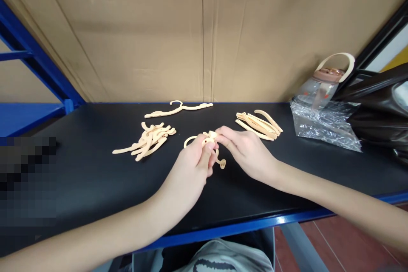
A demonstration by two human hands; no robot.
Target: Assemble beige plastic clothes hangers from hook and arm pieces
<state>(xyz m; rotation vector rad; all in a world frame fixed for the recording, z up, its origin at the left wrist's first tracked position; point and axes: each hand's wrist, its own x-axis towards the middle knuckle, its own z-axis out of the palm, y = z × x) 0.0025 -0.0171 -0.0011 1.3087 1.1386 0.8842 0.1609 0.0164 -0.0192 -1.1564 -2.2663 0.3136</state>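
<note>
Above the middle of the black table, my left hand [194,157] is closed round a small beige plastic hanger hook piece [190,139], whose curved hook sticks out to the left. My right hand [247,148] pinches the same cluster of beige parts from the right, thumb and fingertips together. Between the hands, the joint of the parts is partly covered by fingers. A rounded beige end [222,163] pokes out below them; which part it belongs to I cannot tell. Behind lies a whole beige hanger [167,113] with its hook and two arms.
A loose pile of beige hanger pieces [151,140] lies to the left, and a bundle of slim hanger arms [259,125] to the right. Far right are a clear plastic bag [325,125], a handled water bottle [325,83] and a dark bag [376,110]. Cardboard [143,38] stands behind.
</note>
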